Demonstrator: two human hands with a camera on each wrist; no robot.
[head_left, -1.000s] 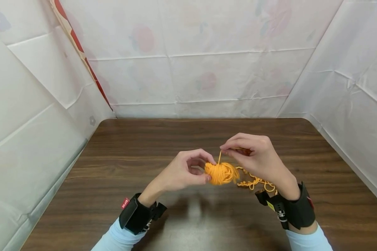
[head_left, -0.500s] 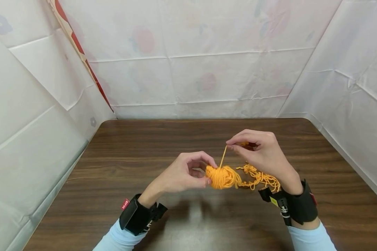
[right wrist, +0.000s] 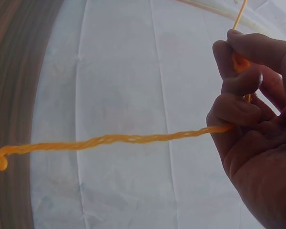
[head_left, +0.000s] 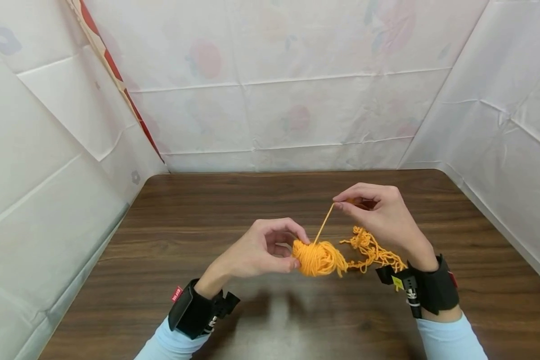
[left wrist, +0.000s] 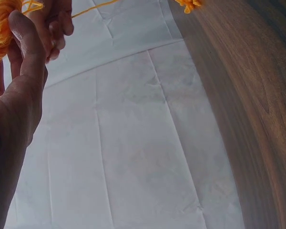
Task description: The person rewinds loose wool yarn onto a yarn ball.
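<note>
The left hand (head_left: 261,250) pinches a small orange yarn ball (head_left: 317,257) between thumb and fingertips, just above the desk (head_left: 184,220) near its middle, which steadies it for winding. The right hand (head_left: 384,212), farther and to the right, has its grip pressed together on a strand (head_left: 325,222) that runs taut up from the ball (the tension likely keeps the wraps snug). A loose tangle (head_left: 371,252) of the same yarn lies on the desk right of the ball, below the right hand. Pale sheets (head_left: 274,115) wall the desk on three sides.
</note>
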